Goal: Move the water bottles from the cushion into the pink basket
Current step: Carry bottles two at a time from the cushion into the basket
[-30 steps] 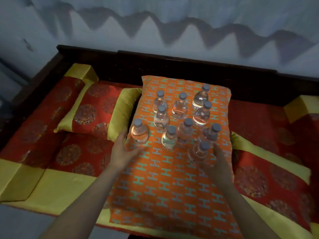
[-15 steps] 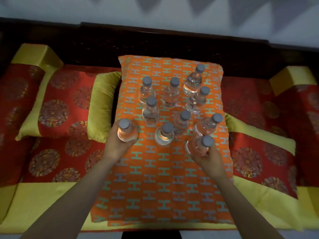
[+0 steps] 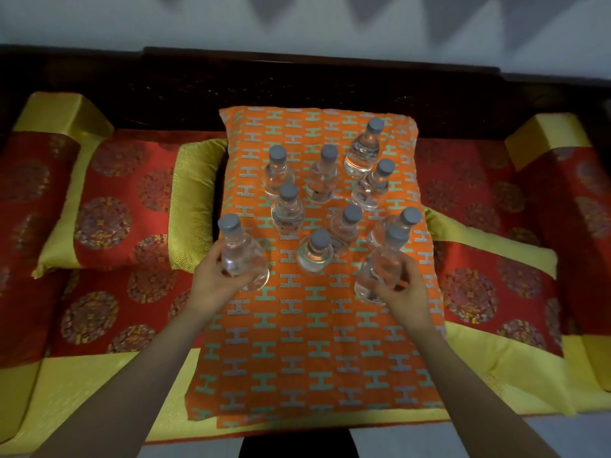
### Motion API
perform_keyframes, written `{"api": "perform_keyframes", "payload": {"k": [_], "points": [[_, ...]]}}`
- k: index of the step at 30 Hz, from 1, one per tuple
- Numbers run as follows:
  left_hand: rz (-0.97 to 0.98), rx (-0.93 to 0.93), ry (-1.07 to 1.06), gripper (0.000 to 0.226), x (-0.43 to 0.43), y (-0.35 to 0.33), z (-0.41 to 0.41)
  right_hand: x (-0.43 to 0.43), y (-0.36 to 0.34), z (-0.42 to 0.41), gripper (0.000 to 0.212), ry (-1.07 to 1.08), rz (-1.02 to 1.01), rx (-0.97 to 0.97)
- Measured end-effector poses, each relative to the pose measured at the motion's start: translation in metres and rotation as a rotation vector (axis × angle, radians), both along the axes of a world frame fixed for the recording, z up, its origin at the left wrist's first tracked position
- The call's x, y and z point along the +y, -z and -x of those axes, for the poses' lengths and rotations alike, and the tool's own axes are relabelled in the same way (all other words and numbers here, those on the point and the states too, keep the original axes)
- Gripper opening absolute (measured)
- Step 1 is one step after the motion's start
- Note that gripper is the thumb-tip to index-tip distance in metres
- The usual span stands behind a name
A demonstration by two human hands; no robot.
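Each of the hands grips one bottle: left hand (image 3: pixel 216 281) on a bottle (image 3: pixel 240 256), right hand (image 3: pixel 401 287) on another (image 3: pixel 380 271). Eight more stand beyond on the cushion (image 3: pixel 297 352). Lift straight up, clearing neighbours; the basket is out of view.

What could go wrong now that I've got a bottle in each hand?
The right-hand bottle sits close to a leaning bottle; lifting carelessly might knock that one over. The orange cushion is soft, so nearby bottles could topple as it shifts. The pink basket is out of view, so you would carry both bottles somewhere unseen.
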State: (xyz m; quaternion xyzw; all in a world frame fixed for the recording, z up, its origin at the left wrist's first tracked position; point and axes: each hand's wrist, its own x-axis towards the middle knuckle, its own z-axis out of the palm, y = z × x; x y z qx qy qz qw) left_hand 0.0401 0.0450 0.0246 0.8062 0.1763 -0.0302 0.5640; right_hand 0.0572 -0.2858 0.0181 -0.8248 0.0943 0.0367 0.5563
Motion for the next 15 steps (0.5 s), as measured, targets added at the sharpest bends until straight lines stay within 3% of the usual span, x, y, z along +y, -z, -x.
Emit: {"api": "perform_keyframes", "payload": {"k": [10,13,15], "points": [[0.023,-0.004,0.128,0.066,-0.002,-0.047,0.011,-0.005,-0.05,0.017,0.05,0.107,-0.019,-0.022],[0.05,-0.094,0.172,0.07,-0.017,-0.078,0.0,-0.022,-0.083,0.02,0.053,0.191,-0.034,-0.045],[0.051,-0.173,0.198,0.06,-0.031,-0.096,-0.011,-0.035,-0.105,0.023,0.05,0.234,-0.049,-0.089]]}}
